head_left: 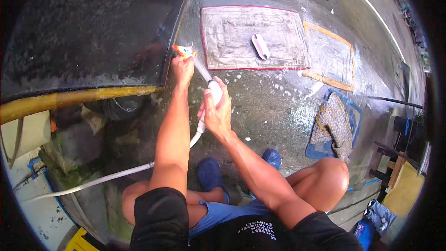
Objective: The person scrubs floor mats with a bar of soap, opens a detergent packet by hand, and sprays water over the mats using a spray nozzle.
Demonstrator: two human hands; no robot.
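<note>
My left hand (183, 70) is closed around a small orange-and-white packet (185, 51), held near the edge of the dark panel. In my right hand (218, 114) is a white hose sprayer (215, 91), its head pointing up toward the packet. A clear stream of water (202, 69) runs from the sprayer to the packet. From the sprayer's lower end a white hose (111, 175) trails off to the left. Ahead on the wet ground lies a grey mat with a red border (232, 32), and a white-and-pink scrub brush (260, 47) rests on it.
A yellow-bordered mat (332, 51) lies beside the red-bordered one. Farther right, a grey patterned cloth (335, 123) is bunched on a blue mat (355, 114). A large dark panel (93, 28) with a yellow pipe (79, 96) stands at left. Foam spots dot the concrete.
</note>
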